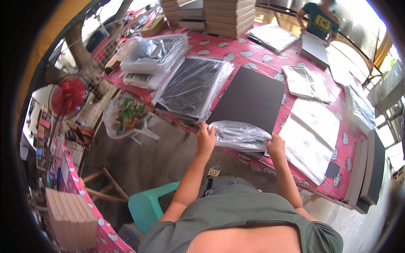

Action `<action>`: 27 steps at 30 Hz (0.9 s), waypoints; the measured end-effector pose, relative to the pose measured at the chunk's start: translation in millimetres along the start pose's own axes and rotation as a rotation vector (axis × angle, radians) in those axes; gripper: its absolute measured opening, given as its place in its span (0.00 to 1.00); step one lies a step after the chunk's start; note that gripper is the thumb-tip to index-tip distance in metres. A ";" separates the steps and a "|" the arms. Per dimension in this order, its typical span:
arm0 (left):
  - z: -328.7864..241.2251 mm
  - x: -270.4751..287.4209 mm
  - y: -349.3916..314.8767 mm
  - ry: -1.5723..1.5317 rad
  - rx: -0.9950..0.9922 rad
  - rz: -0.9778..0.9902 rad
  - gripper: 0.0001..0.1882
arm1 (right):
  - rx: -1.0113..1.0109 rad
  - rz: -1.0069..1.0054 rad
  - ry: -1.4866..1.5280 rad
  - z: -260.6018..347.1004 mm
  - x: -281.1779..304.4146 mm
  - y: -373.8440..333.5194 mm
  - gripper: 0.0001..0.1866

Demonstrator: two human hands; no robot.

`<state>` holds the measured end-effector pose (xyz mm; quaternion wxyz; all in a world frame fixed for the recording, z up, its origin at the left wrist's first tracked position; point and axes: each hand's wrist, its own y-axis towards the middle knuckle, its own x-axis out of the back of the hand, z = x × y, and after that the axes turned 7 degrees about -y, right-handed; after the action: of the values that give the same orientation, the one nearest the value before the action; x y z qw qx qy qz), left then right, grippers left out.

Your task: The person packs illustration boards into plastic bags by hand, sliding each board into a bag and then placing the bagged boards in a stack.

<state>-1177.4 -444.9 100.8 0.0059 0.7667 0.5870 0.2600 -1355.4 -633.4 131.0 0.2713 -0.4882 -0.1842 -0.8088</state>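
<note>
Between my two hands a clear plastic bag (238,137) is stretched, bunched up along the near end of a flat black box or board (253,95). My left hand (206,140) is closed on the bag's left side, and my right hand (275,147) pinches its right side. Whether the near end of the black piece is inside the bag, I cannot tell. To its left lies a stack of black pieces in clear plastic (190,86). White sheets or flat bags (312,137) are spread on the right.
A pink patterned cloth (219,44) covers the table. Bagged bundles (154,55) and stacked cardboard boxes (230,19) stand farther back; black boxes (373,168) stand at the right edge. Across the table a person (320,21) handles a box (314,48). A green stool (147,204) is near my left side.
</note>
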 end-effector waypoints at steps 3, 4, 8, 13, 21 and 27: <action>-15.3 13.2 -1.8 -0.017 -0.026 0.081 0.11 | -0.034 0.054 -0.047 4.0 2.2 -3.4 0.10; -17.1 17.8 -1.8 0.013 -0.089 0.104 0.12 | -0.034 0.074 -0.056 6.1 3.6 -5.1 0.09; -30.6 34.0 -9.2 -0.072 0.061 0.254 0.16 | -0.015 -0.052 0.018 0.0 8.8 -20.9 0.09; -21.5 47.4 -12.3 -0.108 0.137 0.336 0.17 | -0.100 -0.046 0.030 3.3 -0.5 -54.1 0.09; -10.1 61.1 9.8 -0.474 0.530 0.429 0.11 | -0.200 -0.027 0.085 37.3 28.3 -63.9 0.09; 25.0 80.5 14.0 -0.277 0.194 0.180 0.06 | -0.425 0.265 0.889 33.7 -3.0 -105.2 0.07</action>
<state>-1140.5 -369.1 115.2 -0.0106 0.8416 0.5319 0.0934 -1396.1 -531.1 140.2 0.3183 -0.1604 0.1811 -0.9166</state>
